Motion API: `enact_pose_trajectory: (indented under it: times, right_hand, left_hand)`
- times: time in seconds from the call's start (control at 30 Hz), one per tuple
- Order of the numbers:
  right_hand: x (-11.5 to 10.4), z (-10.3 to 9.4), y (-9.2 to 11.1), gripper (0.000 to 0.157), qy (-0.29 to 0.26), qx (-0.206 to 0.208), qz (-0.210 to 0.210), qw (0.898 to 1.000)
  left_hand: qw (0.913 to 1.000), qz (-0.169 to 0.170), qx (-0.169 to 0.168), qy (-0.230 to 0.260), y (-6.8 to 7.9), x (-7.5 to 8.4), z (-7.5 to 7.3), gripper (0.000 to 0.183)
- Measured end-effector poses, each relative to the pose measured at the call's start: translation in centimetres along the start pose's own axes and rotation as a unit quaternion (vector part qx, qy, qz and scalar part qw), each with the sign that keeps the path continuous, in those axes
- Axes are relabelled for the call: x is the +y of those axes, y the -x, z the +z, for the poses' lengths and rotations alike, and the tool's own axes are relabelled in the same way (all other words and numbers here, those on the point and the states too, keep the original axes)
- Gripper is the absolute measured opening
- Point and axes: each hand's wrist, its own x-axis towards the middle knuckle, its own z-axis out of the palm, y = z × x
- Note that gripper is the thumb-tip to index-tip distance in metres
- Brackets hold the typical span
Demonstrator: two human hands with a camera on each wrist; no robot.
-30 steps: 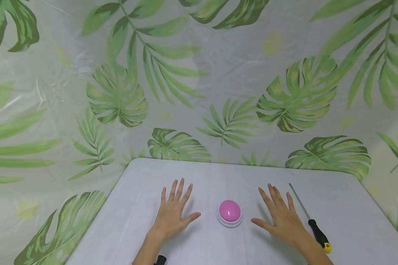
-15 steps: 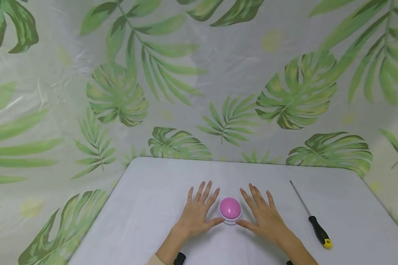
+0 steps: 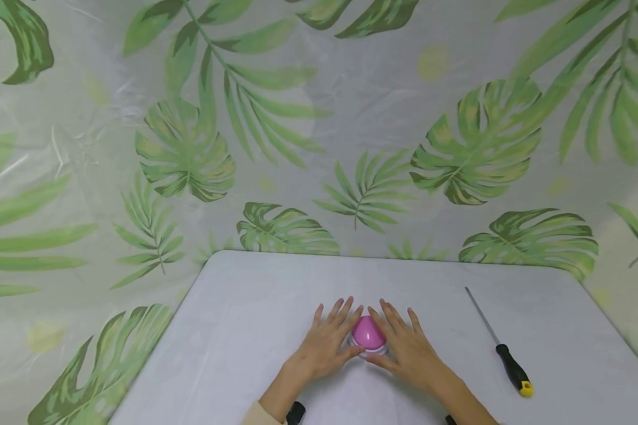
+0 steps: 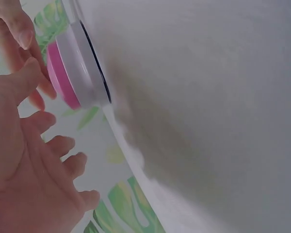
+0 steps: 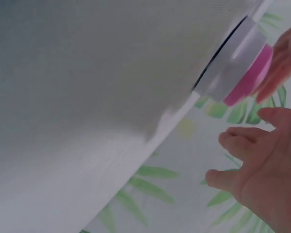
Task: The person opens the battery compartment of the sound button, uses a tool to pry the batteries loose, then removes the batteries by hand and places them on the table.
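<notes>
A round push button [image 3: 368, 335] with a glossy pink dome and white base stands on the white table. My left hand [image 3: 323, 345] hovers at its left side, fingers spread and thumb near the front of the base. Mirroring it, my right hand [image 3: 408, 353] lies at the button's right, its fingers also spread. The two hands frame the dome, with fingertips overlapping its edges in the head view. From the left wrist, the button [image 4: 63, 75] appears beside the fingertips; whether they touch it I cannot tell. The right wrist view shows the white base [image 5: 228, 68] resting on the tabletop.
A screwdriver [image 3: 512, 367] with a black and yellow handle lies on the table's right side, its shaft pointing away. Behind the white table [image 3: 255, 295] hangs a leaf-patterned sheet [image 3: 372, 118]. Dark wrist gear [image 3: 296, 412] shows below my left forearm.
Both hands have moved inward from either side, closing around the button, fingers still spread. The button and screwdriver stay in place on the table.
</notes>
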Motion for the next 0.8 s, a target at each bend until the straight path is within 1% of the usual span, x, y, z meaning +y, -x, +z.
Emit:
enact_pose_trajectory:
  times: [0.1, 0.23, 0.3, 0.4, 0.53, 0.63, 0.7, 0.8]
  right_hand:
    - [-0.3, 0.1, -0.2, 0.084, -0.005, -0.018, -0.004, 1.000]
    - [-0.5, 0.2, -0.4, 0.080, -0.025, -0.042, 0.000, 0.999]
    - [-0.6, 0.2, -0.5, 0.079, -0.033, -0.055, 0.004, 0.998]
    - [-0.8, 0.2, -0.5, 0.077, -0.036, -0.064, 0.004, 0.997]
    - [-0.9, 0.1, -0.5, 0.074, -0.025, -0.059, -0.004, 0.998]
    - [-0.9, 0.3, -0.5, 0.074, -0.010, -0.045, -0.016, 0.999]
    - [-1.0, 0.3, -0.5, 0.073, -0.002, -0.036, -0.023, 0.999]
    - [-1.1, 0.4, -0.6, 0.071, 0.012, -0.022, -0.032, 0.999]
  left_hand:
    - [0.9995, 0.004, -0.025, 0.018, -0.1, 0.1, -0.1, 0.074]
    - [0.9983, -0.001, -0.057, 0.012, -0.1, 0.4, -0.2, 0.072]
    - [0.9978, -0.006, -0.066, 0.004, -0.2, 0.5, -0.2, 0.071]
    - [0.9975, -0.010, -0.070, -0.007, -0.3, 0.6, -0.2, 0.069]
    - [0.9973, -0.009, -0.070, -0.019, -0.4, 0.8, -0.2, 0.066]
    - [0.9970, -0.009, -0.072, -0.024, -0.4, 1.0, -0.1, 0.064]
    - [0.9969, -0.009, -0.073, -0.026, -0.3, 1.0, 0.1, 0.065]
    - [0.9976, -0.006, -0.064, -0.026, -0.3, 1.1, 0.2, 0.069]
